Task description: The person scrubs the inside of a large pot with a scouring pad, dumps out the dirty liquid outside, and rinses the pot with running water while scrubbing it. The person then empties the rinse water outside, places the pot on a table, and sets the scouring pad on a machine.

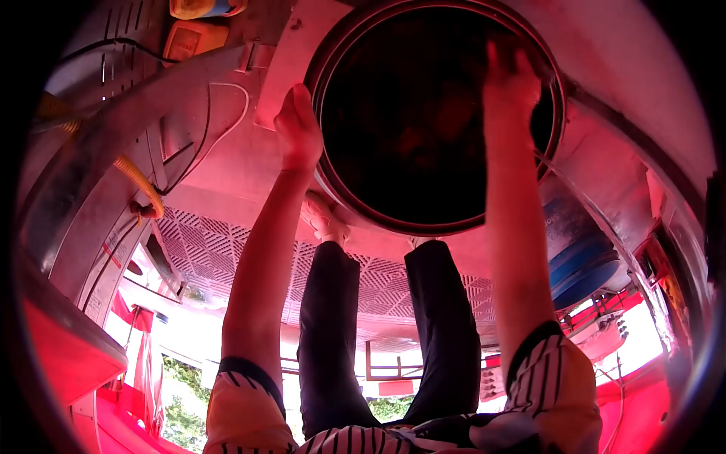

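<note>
A large round pot (330,168) with a dark opening fills the top middle of the view. Its contents are too dark to make out, apart from dim reddish patches. My left hand (296,130) is closed at the pot's left rim, with part of its fingers hidden. Over the right side of the opening reaches my right hand (513,83). Its fingers are apart and shadowed, and I see nothing held in them. Whether it touches the inside of the pot I cannot tell.
Below the pot are my legs and a foot on a patterned floor mat (370,291). Yellow containers (195,41) stand at upper left, above a yellow hose (140,181). A blue tub (582,268) sits at right. Metal counters (98,159) curve along the left side.
</note>
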Motion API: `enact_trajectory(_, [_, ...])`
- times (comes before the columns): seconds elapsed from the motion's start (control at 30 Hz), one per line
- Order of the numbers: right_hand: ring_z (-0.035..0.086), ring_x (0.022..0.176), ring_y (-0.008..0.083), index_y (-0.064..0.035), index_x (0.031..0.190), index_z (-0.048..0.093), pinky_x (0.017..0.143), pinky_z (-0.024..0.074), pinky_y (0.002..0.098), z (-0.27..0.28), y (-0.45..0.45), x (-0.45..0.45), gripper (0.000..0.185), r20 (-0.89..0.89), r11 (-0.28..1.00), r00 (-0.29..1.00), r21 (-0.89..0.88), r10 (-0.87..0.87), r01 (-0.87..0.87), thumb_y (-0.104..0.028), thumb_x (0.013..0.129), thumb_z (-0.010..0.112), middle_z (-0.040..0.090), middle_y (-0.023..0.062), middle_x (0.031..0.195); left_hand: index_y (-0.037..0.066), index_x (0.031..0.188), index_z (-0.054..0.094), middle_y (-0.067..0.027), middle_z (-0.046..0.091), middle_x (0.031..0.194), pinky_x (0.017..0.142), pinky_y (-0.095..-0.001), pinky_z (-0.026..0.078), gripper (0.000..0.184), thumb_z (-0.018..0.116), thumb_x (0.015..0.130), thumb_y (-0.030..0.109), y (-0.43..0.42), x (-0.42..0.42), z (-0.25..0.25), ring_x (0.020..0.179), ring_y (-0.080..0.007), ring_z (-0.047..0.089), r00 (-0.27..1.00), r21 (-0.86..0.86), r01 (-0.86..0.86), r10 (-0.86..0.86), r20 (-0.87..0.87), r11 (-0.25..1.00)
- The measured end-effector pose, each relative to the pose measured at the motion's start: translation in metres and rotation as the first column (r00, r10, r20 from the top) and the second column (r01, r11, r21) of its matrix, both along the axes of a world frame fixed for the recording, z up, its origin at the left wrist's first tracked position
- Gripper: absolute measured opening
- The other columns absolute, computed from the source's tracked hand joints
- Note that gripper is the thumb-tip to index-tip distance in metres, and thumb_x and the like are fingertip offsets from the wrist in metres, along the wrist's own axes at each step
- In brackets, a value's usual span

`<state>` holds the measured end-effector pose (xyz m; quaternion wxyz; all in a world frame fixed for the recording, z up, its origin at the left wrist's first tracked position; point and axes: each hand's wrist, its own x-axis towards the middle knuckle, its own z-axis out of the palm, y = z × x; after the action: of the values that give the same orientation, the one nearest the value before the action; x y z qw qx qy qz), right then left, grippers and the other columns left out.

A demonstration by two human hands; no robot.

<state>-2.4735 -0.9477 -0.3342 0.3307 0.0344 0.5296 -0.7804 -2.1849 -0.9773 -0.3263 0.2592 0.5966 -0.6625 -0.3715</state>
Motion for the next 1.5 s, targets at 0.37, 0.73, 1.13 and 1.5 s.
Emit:
enact_trajectory(0.37, [0.047,0.094,0.0324,-0.0046,0.107,0.046,0.084,0.0416,0.0337,-0.015,0.052,0.214,0.03,-0.279,0.658,0.596,0.339,0.753,-0.672,0.0,0.077,0.05,0.044,0.0179,0.103,-0.001,0.081,0.052,-0.0179,0.052,0.062,0.05,-0.0369,0.04,0.035,0.036,0.095,0.026,0.001,-0.003,-0.012,0.053,-0.0302,0.05,0.999,-0.044,-0.027,0.029,0.028,0.999])
enact_trajectory(0.73, [0.047,0.101,0.0225,-0.016,0.11,0.048,0.079,0.0391,0.0387,-0.06,0.064,-0.049,0.036,-0.061,0.281,-0.596,0.917,0.801,0.284,-0.017,0.074,0.051,0.049,0.0043,0.103,0.003,0.076,0.049,-0.0149,0.056,0.061,0.048,-0.0395,0.044,0.039,0.053,0.086,0.04,-0.001,-0.01,0.009,0.055,-0.033,0.057,0.977,0.025,0.017,-0.022,0.21,1.0])
enact_trajectory(1.13, [0.049,0.107,0.0322,-0.0026,0.105,0.053,0.085,0.0442,0.0401,-0.076,0.075,0.184,0.027,-0.369,0.257,-0.301,0.9,0.88,-0.352,-0.009,0.08,0.043,0.048,0.0172,0.114,0.004,0.079,0.05,-0.0174,0.058,0.062,0.047,-0.0424,0.045,0.037,0.053,0.086,0.04,0.0,-0.01,0.005,0.057,-0.0369,0.058,0.963,-0.059,0.027,-0.01,0.27,0.998])
enact_trajectory(1.5, [0.058,0.086,0.0333,-0.012,0.101,0.057,0.071,0.0515,0.044,-0.079,0.109,-0.015,0.02,-0.195,0.383,0.669,0.912,0.718,-0.145,-0.017,0.082,0.05,0.058,0.0115,0.104,0.007,0.088,0.048,-0.0155,0.059,0.066,0.048,-0.0404,0.045,0.032,0.054,0.087,0.038,0.003,-0.009,0.0,0.061,-0.0354,0.059,0.979,-0.084,-0.024,0.04,0.199,0.996])
